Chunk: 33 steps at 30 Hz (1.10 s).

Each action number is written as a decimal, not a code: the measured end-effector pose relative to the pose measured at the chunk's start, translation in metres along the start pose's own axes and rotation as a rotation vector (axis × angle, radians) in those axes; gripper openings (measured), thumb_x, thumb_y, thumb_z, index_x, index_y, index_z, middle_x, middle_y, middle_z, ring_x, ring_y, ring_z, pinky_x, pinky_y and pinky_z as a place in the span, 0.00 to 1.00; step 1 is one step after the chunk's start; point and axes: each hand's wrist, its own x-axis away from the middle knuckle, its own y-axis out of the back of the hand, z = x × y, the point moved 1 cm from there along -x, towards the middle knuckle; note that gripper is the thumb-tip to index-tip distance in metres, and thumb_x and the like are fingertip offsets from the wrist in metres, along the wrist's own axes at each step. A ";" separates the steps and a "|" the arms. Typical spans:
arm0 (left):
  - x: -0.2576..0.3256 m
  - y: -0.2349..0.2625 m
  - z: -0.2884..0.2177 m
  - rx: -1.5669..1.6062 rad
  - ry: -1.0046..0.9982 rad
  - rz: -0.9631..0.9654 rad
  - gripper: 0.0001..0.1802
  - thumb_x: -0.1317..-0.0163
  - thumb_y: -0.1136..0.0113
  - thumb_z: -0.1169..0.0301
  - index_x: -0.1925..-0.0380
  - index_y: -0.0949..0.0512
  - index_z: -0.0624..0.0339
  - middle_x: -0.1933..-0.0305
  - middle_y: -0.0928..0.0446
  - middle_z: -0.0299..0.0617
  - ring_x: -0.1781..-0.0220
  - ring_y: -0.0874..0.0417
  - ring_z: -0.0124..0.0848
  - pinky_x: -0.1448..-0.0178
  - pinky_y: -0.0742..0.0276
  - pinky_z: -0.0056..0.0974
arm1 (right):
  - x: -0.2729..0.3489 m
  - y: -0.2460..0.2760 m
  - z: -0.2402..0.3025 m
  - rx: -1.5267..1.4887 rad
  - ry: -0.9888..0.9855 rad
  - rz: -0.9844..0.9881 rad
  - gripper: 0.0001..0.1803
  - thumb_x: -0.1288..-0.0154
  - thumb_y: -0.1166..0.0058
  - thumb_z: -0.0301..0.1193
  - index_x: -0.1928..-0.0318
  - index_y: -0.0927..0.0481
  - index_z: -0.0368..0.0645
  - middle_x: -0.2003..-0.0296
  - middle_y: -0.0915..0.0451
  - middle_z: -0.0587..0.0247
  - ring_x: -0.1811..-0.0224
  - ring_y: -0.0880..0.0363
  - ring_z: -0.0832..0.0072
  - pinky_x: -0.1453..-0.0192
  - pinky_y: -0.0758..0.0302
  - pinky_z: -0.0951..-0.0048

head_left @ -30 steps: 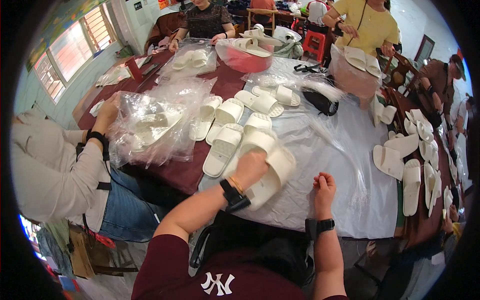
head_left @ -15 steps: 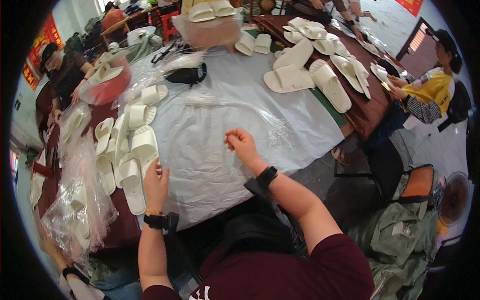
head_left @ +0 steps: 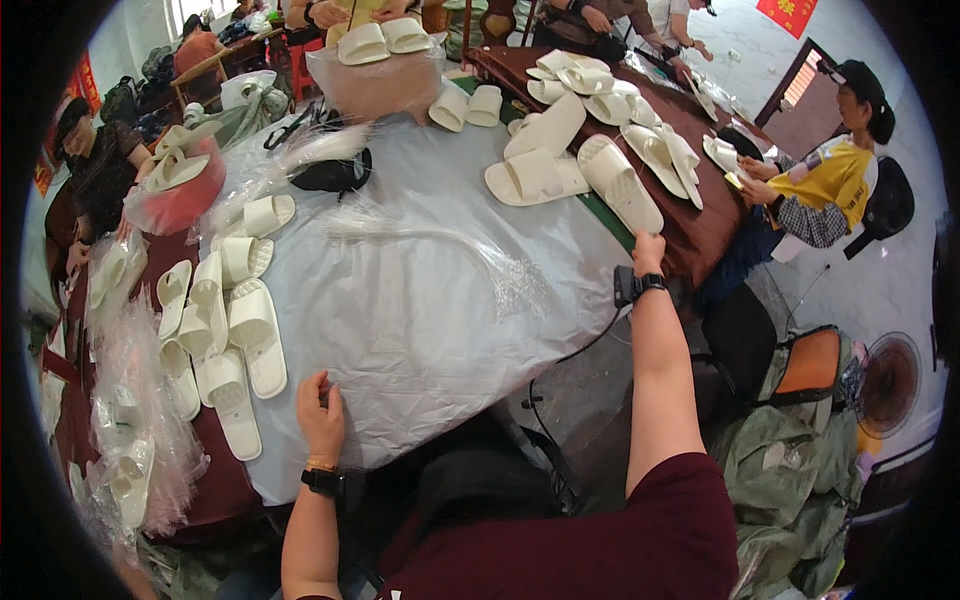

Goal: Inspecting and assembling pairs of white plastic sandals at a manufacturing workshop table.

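Left hand flat on the clear plastic sheet near the near edge of the table, fingers spread loosely, palm down, gripping nothing. Black wristband and thin gold bracelet on that wrist.

Right hand stretched out to the right edge of the table, just below the nearest cream slipper; fingers curled toward the edge, but how far closed, and whether anything is held, impossible to tell from this angle. Black watch on that wrist, with a thin dark cord running down from it.

Cream slipper lying lengthwise at the right edge, sole up, beside a second slipper lying flat; more stacked behind them toward the far right corner on the dark red tablecloth.

Bundle of thin clear plastic ties lying across the middle of the sheet, fanned out toward the right.

Row of white slippers along the left edge, several overlapping, about 6 in view. Clear plastic bags heaped at the near left corner, some with slippers inside.

Black object toward the far side of the sheet. Red basin at the far left with slippers in it.

Seated person in a yellow top beyond the right edge.
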 end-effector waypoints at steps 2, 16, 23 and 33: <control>0.003 0.005 -0.002 -0.022 0.005 -0.025 0.14 0.47 0.42 0.79 0.58 0.24 0.65 0.64 0.26 0.44 0.63 0.24 0.38 0.56 0.27 0.38 | 0.014 0.003 0.005 -0.100 -0.079 0.081 0.29 0.51 0.41 0.32 0.48 0.29 0.32 0.56 0.23 0.53 0.66 0.24 0.67 0.66 0.28 0.69; 0.004 0.000 -0.006 -0.101 -0.033 -0.060 0.13 0.49 0.41 0.77 0.61 0.23 0.63 0.66 0.27 0.45 0.64 0.25 0.41 0.57 0.28 0.40 | 0.018 -0.017 0.031 -0.301 -0.137 0.390 0.11 0.39 0.42 0.39 0.67 0.23 0.46 0.79 0.27 0.72 0.83 0.32 0.80 0.83 0.36 0.78; 0.004 0.002 -0.010 -0.084 0.007 -0.056 0.12 0.47 0.42 0.76 0.61 0.23 0.63 0.66 0.25 0.45 0.63 0.24 0.41 0.57 0.28 0.40 | 0.070 0.008 0.113 -0.788 -0.060 0.427 0.09 0.38 0.42 0.35 0.64 0.25 0.45 0.75 0.25 0.69 0.83 0.31 0.78 0.81 0.35 0.78; -0.001 0.003 0.000 0.072 0.053 -0.063 0.14 0.46 0.40 0.73 0.58 0.23 0.63 0.64 0.23 0.44 0.62 0.22 0.39 0.55 0.26 0.38 | 0.250 0.082 0.182 -1.099 0.057 0.946 0.16 0.33 0.50 0.41 0.62 0.28 0.38 0.78 0.39 0.69 0.77 0.43 0.78 0.72 0.42 0.75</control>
